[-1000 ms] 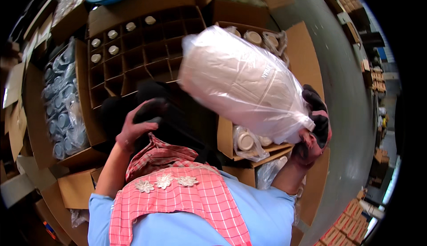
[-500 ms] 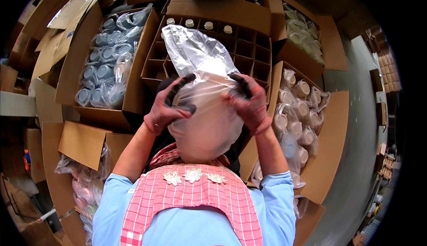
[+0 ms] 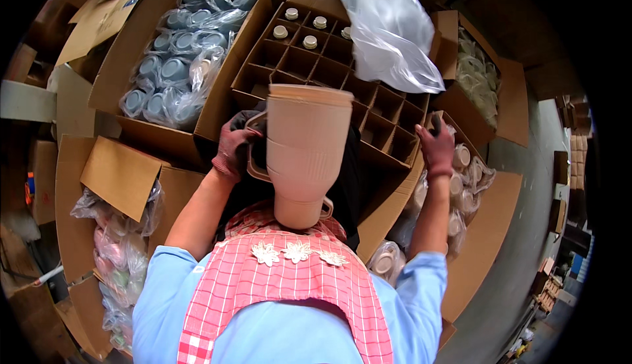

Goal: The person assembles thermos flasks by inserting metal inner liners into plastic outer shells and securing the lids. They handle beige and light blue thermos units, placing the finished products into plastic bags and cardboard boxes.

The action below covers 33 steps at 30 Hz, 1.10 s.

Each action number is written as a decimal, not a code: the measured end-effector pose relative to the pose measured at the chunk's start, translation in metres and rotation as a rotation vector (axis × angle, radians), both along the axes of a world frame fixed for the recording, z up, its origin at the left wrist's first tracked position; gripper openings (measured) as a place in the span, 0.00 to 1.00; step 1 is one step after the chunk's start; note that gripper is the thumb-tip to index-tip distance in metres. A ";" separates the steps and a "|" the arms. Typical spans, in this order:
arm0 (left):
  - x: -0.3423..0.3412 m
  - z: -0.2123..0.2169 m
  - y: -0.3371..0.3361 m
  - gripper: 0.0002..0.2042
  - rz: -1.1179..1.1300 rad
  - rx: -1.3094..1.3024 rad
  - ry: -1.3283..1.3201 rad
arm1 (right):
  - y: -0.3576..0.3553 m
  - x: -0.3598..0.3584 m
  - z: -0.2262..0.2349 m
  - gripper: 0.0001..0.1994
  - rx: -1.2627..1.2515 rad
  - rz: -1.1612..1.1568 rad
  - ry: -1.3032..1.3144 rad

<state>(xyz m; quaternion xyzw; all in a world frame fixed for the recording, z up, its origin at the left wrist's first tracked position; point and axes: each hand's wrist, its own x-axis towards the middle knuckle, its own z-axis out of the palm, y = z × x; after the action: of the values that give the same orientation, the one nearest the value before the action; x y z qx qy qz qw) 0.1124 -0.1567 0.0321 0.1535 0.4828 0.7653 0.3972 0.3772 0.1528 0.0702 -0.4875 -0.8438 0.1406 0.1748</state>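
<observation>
My left hand (image 3: pixel 238 143), in a red and black work glove, is closed round the side handle of a large pale pink tumbler (image 3: pixel 308 143). The cup's wide end points away from me and its narrow end lies toward my apron. A small pink loop (image 3: pixel 327 208) shows beside the narrow end; I cannot tell what it belongs to. Off to the right, my gloved right hand (image 3: pixel 437 147) has its fingers apart and nothing in them. Beyond it a crumpled clear plastic bag (image 3: pixel 392 35) hangs in the air over the divided carton, apart from the fingers.
In front of me stands a carton with cardboard dividers (image 3: pixel 289 61), several white-capped items in its far cells. A box of bagged blue cups (image 3: pixel 174 68) is at left, bagged pastel items (image 3: pixel 112 249) nearer. Bagged beige cups (image 3: pixel 464 199) and a green-filled box (image 3: pixel 474 68) are at right.
The bag has come off the tumbler and moved up and right. My right hand has left the cup and swung right; my left hand has taken the handle. The view has shifted.
</observation>
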 end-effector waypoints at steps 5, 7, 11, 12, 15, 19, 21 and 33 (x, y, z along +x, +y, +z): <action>-0.009 -0.001 -0.002 0.13 0.155 -0.042 0.181 | -0.102 0.004 0.000 0.23 -1.171 0.113 0.977; -0.011 -0.019 0.000 0.15 0.268 -0.286 0.929 | -0.145 -0.021 0.011 0.27 -1.606 0.160 1.089; -0.025 -0.055 0.005 0.17 0.338 -0.002 1.093 | -0.166 -0.037 -0.039 0.25 -2.349 0.378 1.448; -0.027 -0.059 0.008 0.17 0.310 0.074 0.846 | -0.168 -0.034 -0.047 0.26 -2.230 0.340 1.420; -0.027 -0.070 0.006 0.18 0.210 0.253 0.100 | -0.179 -0.035 -0.036 0.31 -1.655 0.295 1.254; -0.030 -0.034 0.008 0.17 0.268 -0.017 -0.092 | -0.178 -0.052 0.037 0.41 -0.087 0.560 0.584; -0.043 -0.042 0.004 0.17 0.283 0.097 -0.299 | -0.186 -0.046 0.038 0.40 0.171 0.761 0.349; -0.031 0.063 0.049 0.06 -0.165 -0.143 0.255 | -0.087 -0.115 0.102 0.26 0.088 0.638 0.482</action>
<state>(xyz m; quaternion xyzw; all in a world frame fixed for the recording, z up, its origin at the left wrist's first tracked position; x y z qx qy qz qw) 0.0815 -0.1076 0.0947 0.2598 0.5682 0.6681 0.4041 0.2621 0.0654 0.1719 -0.1461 -0.8928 0.2619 0.3362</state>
